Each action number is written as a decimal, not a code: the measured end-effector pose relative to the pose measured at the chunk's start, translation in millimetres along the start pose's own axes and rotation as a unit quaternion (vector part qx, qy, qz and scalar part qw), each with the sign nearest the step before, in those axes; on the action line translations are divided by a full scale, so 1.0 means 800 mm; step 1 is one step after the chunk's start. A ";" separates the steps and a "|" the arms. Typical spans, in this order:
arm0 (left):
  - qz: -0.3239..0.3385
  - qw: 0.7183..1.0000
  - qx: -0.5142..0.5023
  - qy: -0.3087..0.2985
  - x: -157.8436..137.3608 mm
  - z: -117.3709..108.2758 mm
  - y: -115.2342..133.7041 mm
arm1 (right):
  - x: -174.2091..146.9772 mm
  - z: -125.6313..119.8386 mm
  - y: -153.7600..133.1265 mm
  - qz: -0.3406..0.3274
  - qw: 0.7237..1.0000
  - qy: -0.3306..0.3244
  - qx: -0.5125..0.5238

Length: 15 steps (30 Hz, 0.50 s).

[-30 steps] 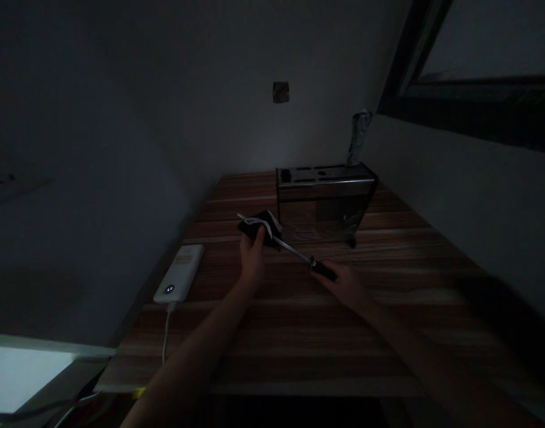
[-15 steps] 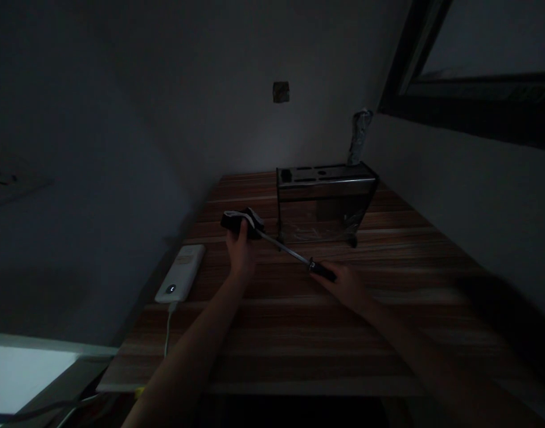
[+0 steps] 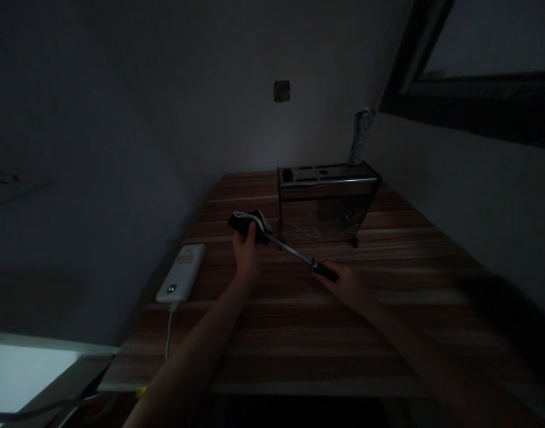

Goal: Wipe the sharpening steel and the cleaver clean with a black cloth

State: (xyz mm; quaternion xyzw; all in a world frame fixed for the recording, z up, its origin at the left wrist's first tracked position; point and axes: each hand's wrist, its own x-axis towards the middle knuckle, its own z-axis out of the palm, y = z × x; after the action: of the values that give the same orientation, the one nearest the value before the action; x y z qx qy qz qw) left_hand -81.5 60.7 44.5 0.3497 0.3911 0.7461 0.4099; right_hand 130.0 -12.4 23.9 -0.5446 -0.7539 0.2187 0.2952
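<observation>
Left hand (image 3: 246,254): closed, thumb uppermost, gripping a folded black cloth (image 3: 242,223) with white edges. Right hand (image 3: 349,285): closed round the black handle of a honing steel (image 3: 299,255). Table (image 3: 299,333): striped wood-grain top, lies beneath both hands. Knife stand (image 3: 330,173): slotted top, stands towards the table's far end; a film-wrapped piece (image 3: 362,135) rises from its right side. Honing steel: slants between the hands, before the stand; the cloth hides its far end. Power bank (image 3: 182,272): white, lies left of the left hand; cable (image 3: 169,333) meets its near end.
</observation>
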 end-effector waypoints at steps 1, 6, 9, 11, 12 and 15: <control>-0.004 1.000 0.006 -0.007 -0.005 0.002 -0.002 | 0.000 0.000 0.000 0.000 1.000 0.003 0.002; -0.027 0.996 0.052 -0.071 -0.036 0.015 -0.011 | 0.001 0.000 -0.001 0.006 1.000 0.012 0.004; -0.039 0.988 0.087 -0.119 -0.051 0.020 -0.016 | 0.001 -0.001 -0.003 0.013 1.000 0.013 -0.002; -0.041 0.983 0.107 -0.145 -0.056 0.021 -0.019 | 0.001 -0.002 -0.003 0.011 1.000 0.012 -0.004; -0.041 0.981 0.117 -0.152 -0.058 0.020 -0.019 | 0.001 -0.002 -0.004 0.010 1.000 0.012 -0.004; -0.048 0.976 0.139 -0.158 -0.057 0.019 -0.020 | 0.000 -0.001 -0.003 0.009 1.000 0.009 -0.001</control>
State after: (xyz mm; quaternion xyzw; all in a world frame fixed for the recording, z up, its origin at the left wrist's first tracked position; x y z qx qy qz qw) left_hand -43.9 30.3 28.4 0.4976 0.4377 0.5988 0.4497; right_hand 128.8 -13.0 26.5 -0.5534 -0.7468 0.2153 0.2995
